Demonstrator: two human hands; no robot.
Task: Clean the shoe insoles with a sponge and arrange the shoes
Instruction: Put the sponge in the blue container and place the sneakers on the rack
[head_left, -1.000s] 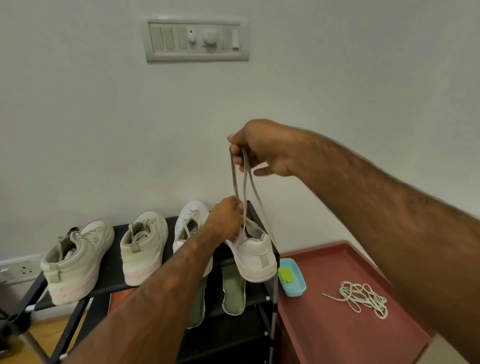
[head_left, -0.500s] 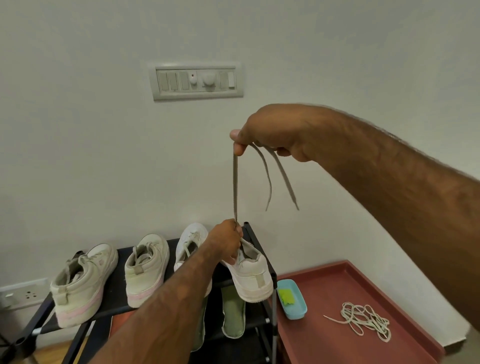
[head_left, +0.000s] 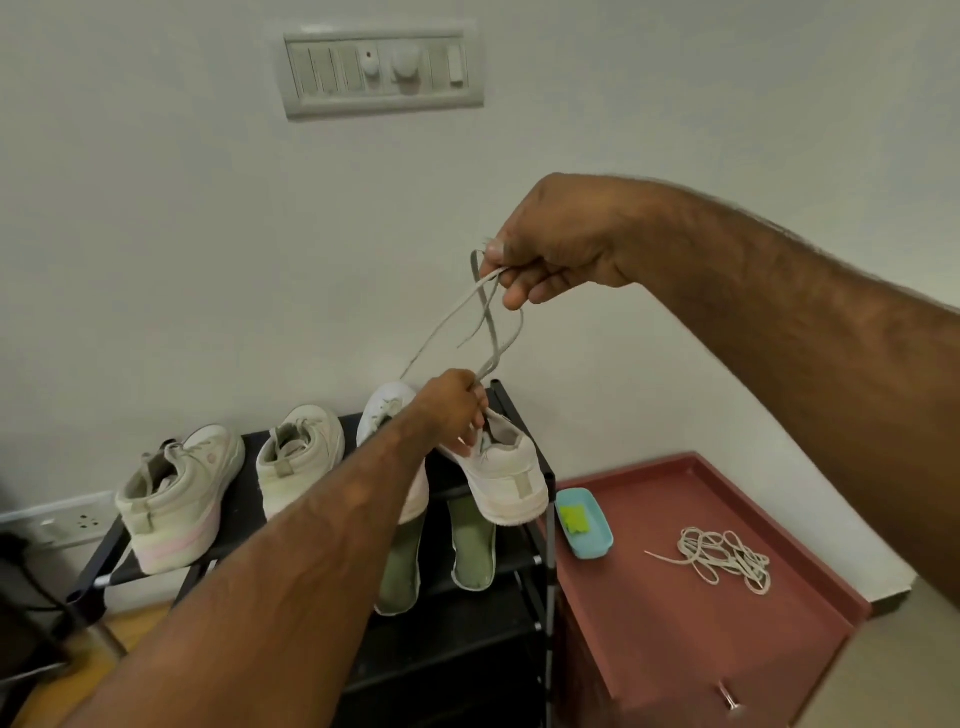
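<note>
The fingers (head_left: 519, 299) of my right hand (head_left: 558, 249) pinch the lace (head_left: 488, 322), held high in front of the wall with its loose ends drooping. The fingers (head_left: 475, 410) of my left hand (head_left: 457, 408) curl round the throat of the shoe (head_left: 511, 480), where the lace runs down to them. The shoe is heel toward me at the right end of the rack (head_left: 519, 410); whether it rests on the top shelf I cannot tell. I judge I am drawing the lace out of the eyelets, so I should pull straight along it, steady the shoe with my left, and keep the slack from snagging. 3 more shoes sit on the top shelf to the left, 2 insoles (head_left: 472, 545) lie on the shelf below, and the sponge (head_left: 574, 517) sits in its dish (head_left: 595, 543) on the worktop (head_left: 675, 639), near a heap of laces (head_left: 722, 558).
</note>
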